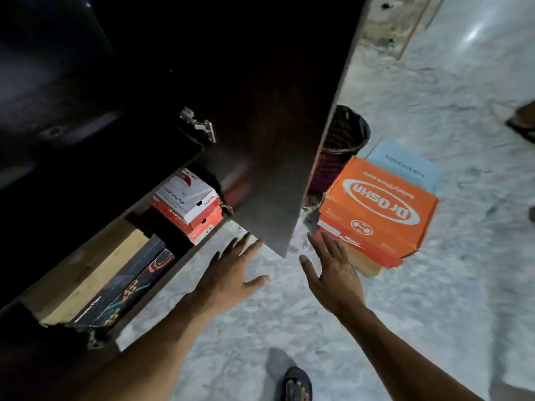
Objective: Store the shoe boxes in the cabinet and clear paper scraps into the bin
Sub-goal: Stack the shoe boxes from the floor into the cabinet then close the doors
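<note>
Orange box (379,204): bright orange cardboard shoe box with its lid on, top of a stack on the floor to the right of the cabinet door; white oval logo reading "DrOSHR", seen upside down, with smaller print too blurred to read.
Stack under it: a red-and-white box (359,247) and a plain tan box (363,266), edges showing below the orange one; a pale blue box (405,166) behind, its dark lettering unreadable.
Boxes in cabinet: white box (186,195) on a red one (199,224) on the low shelf, partial words "SOLUTION" legible; further left a black box (130,287) with orange and yellow graphics beside a tan panel.
Cabinet door (260,140): dark wood, swung open, metal hinge (199,125) on its inner face.
Bin (341,146): dark mesh basket on the floor behind the door, just beside the stack.
Left hand (231,273): fingers spread wide, empty, fingertips at the door's bottom edge.
Right hand (333,270): spread flat, empty, fingertips near the stack's lower boxes.
Floor (434,285): pale speckled stone; a sandalled foot (296,386) at the bottom.
</note>
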